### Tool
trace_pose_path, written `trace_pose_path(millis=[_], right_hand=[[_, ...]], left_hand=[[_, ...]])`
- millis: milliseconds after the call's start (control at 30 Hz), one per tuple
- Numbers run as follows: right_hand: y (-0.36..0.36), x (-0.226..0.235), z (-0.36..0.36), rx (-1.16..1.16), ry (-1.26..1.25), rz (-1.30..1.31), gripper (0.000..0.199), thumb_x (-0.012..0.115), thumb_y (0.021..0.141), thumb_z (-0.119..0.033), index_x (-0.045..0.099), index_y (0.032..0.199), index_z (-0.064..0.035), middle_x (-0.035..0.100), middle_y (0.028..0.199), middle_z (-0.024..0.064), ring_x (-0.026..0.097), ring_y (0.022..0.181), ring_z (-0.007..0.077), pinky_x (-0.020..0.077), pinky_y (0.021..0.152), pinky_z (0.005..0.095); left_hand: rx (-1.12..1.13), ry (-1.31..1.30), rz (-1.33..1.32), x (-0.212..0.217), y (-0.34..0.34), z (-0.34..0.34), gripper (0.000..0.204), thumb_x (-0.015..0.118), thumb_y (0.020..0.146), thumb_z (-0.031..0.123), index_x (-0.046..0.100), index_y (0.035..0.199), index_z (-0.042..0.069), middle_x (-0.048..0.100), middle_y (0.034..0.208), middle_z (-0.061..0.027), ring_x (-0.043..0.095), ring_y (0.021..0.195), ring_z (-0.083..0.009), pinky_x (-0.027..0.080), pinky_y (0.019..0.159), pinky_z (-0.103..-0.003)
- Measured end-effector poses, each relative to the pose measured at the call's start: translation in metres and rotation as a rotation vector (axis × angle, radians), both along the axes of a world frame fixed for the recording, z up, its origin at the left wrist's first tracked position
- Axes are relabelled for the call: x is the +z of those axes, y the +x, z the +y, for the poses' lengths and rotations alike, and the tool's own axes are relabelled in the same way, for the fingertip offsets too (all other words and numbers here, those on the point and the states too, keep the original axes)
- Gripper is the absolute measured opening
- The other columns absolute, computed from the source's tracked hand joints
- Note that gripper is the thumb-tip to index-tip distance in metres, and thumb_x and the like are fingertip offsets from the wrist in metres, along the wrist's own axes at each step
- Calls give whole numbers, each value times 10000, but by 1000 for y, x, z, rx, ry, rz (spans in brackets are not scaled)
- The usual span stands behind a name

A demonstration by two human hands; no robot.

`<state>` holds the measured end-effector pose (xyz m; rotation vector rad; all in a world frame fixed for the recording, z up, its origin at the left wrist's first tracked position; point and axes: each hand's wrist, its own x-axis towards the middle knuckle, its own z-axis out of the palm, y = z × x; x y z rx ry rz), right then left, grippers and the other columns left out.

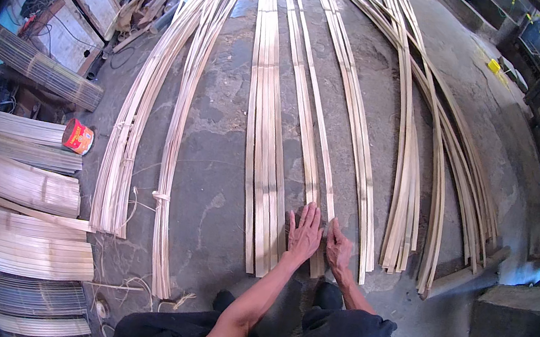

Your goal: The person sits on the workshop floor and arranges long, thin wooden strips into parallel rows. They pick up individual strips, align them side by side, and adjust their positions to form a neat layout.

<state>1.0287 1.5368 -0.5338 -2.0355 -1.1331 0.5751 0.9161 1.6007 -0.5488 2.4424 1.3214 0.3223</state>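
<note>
Long, pale bamboo strips lie lengthwise on the floor in front of me. My left hand [306,233] rests flat with its fingers stretched over the near end of a narrow pair of strips [305,115]. Just to its right, my right hand [339,249] has its fingers curled at the near end of a single thin bamboo strip [322,124]; its fingertips are partly hidden. A wider row of strips [264,120] lies side by side to the left of my hands. Another narrow group [353,104] stretches away on the right.
Bundles of strips [176,129] tied with cord lie farther left, and a crossing pile [448,137] spreads at the right. Slatted bamboo rolls [22,184] and a red tub [78,136] line the left side. A concrete block [520,314] stands at the right.
</note>
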Motion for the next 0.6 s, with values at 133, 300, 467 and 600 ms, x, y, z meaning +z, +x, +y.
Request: trace_pose_path(millis=[133,300,467,600], right_hand=[[-6,-4,5,23,40,95,424,570,946,-210,528,1360,-127,604,799,294,668,689,383,492,604,407],[-12,1,8,16,26,106,410,555,952,-211,532,1351,-120,601,807,311,657,745,437,497,616,425],[-4,7,14,68,-63,72,418,541,955,-245,522,1355,-124,598,836,320,645,783,457,493,626,472],[-1,13,26,128,-124,14,416,534,953,-282,540,1334,-113,601,866,300,646,859,433,500,686,458]], left_hand=[[30,1,12,2,-1,1,588,497,941,251,336,1460,29,228,1573,-127,221,1450,-314,100,1151,-604],[49,-14,-35,0,-3,2,552,482,951,243,361,1452,45,242,1570,-120,234,1445,-318,111,1152,-596],[36,-6,-7,-2,-2,0,558,465,963,245,334,1470,53,235,1575,-107,229,1449,-307,112,1158,-580],[39,-16,-52,-4,-5,2,562,455,969,247,319,1479,54,227,1580,-96,219,1454,-299,109,1161,-575]])
